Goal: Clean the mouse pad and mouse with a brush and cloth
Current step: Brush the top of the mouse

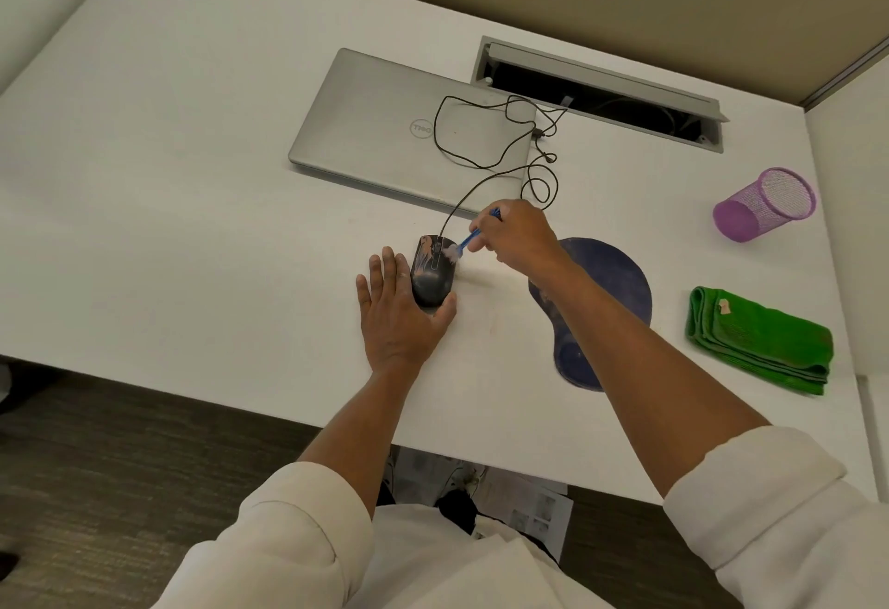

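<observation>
Mouse, dark grey and corded (431,277), streaked with pale dust, lies on the white desk (192,223) near the middle of our view; we see the left hand (399,315) laid flat beside it, fingers straight and pointing away from the person, its thumb tucked against the near end of the mouse, so that the hand braces the mouse from the left and from behind; the right hand (517,238) reaches in from the right, fingers curled round the handle of a small blue brush (469,239); the brush's white bristles touch the top of the mouse near its right button; the mouse's thin black cable (481,165) runs away from the person and loops over a closed silver laptop (409,127); just right of the mouse, partly under the right forearm, lies a dark blue mouse pad with a rounded wrist rest (611,281); further right, well apart from both hands, sits a folded green cloth (760,339); beyond it a purple wire-mesh pen cup (765,204) lies on its side; rolled white sleeves cover both upper forearms.
</observation>
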A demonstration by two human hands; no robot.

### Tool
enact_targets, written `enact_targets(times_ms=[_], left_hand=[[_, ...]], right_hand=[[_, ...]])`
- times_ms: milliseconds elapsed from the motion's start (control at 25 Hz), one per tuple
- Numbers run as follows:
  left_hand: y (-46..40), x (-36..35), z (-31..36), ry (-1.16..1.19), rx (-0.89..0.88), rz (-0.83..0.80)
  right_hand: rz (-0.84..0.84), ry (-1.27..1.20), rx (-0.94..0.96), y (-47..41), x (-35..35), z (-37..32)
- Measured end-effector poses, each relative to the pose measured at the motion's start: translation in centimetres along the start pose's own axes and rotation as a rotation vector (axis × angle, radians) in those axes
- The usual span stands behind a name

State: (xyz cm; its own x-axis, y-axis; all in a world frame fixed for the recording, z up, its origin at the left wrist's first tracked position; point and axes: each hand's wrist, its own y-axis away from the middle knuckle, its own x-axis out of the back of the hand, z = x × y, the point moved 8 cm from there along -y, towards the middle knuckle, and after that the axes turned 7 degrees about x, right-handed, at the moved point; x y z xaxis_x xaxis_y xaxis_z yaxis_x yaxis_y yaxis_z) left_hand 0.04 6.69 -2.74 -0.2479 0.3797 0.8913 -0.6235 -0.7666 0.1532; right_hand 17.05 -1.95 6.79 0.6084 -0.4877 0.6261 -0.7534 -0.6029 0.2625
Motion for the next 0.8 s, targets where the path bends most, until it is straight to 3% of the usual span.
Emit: enact_targets(times_ms=[160,400,640,800], left_hand=[[0.0,0.2,-0.5,-0.002,0.013,-0.002],[-0.4,0.5,-1.2,-0.007,-0.015,0.013],[-0.6,0.8,-2.0,-0.034,-0.036,-0.003],[-0.5,0.7,-2.0,-0.030,-0.040,0.003]], right_hand=[[0.094,0.027,0.094,-0.1,0.6,-0.9],[-0.018,0.158,0.136,0.3,-2.1,-1.1],[0.028,0.158,0.171,0.2,-1.1,-1.7],[-0.121,0.191,0.191,1.2,-3.3,-2.0]])
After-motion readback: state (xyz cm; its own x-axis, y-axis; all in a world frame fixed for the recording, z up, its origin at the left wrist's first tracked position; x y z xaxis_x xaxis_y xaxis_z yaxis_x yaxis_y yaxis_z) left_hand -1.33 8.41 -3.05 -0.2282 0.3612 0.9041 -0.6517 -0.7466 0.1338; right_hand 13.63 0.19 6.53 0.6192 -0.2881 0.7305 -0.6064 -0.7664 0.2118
